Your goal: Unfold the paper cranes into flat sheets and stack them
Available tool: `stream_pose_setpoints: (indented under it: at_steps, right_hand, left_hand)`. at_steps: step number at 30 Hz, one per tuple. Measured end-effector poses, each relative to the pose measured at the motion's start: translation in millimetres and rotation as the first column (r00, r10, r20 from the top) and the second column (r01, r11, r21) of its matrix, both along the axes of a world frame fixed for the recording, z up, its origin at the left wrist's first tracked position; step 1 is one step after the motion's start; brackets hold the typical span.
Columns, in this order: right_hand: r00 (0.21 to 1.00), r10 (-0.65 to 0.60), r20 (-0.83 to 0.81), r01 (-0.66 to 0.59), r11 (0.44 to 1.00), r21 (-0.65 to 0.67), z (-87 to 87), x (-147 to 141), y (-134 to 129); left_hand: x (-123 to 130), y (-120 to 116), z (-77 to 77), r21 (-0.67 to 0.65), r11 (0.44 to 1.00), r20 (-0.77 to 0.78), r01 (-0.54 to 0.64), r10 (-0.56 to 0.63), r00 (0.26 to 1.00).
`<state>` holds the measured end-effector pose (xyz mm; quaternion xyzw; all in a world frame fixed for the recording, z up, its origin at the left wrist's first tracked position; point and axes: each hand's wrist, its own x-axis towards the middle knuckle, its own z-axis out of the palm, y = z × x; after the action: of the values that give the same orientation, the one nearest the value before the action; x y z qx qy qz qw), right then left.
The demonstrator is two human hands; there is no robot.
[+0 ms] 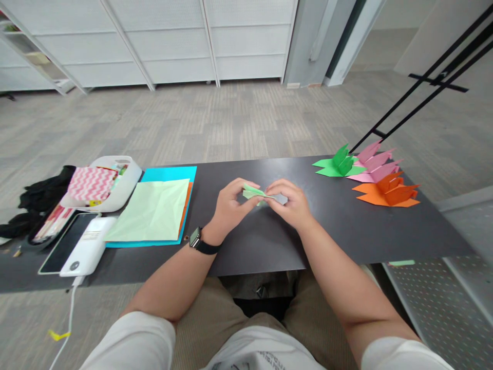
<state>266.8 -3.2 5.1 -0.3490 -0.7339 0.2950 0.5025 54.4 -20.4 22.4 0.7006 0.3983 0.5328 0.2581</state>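
Left hand (230,203) and right hand (295,203) pinch a folded paper (251,191).
Sheets (156,209) lie left of it, flowers (375,167) right of it.

White cabinets (169,49) edge what seems grey carpet (246,118)

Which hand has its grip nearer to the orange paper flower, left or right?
Right. The right grip pinches the folded green paper, left of the orange paper flower and apart from it. The left grip holds the paper's other side, farther away.
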Motion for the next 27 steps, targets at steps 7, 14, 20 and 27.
stream_pose_setpoints:
  at_steps: [7,14,20,27]
  right_hand:
    - [0.984,-0.169,0.053,0.157,0.971,0.179,0.2,-3.3,-4.8]
    - [0.985,0.088,0.146,-0.099,0.992,0.073,3.1,9.5,3.5]
    - [0.951,0.211,0.228,-0.226,0.973,0.041,2.2,15.7,8.0]
    - [0.908,0.362,0.211,-0.343,0.931,-0.125,3.2,20.1,9.6]
  left_hand:
    - [-3.7,-4.0,0.1,0.106,0.99,-0.042,0.091,-0.087,0.995]
    - [-14.1,7.3,-12.1,0.235,0.963,-0.222,0.134,-0.081,0.972]
    - [-22.8,13.8,-9.1,0.225,0.95,-0.341,0.218,-0.133,0.931]
    - [-21.0,13.6,-4.0,0.208,0.912,-0.391,0.355,-0.255,0.884]
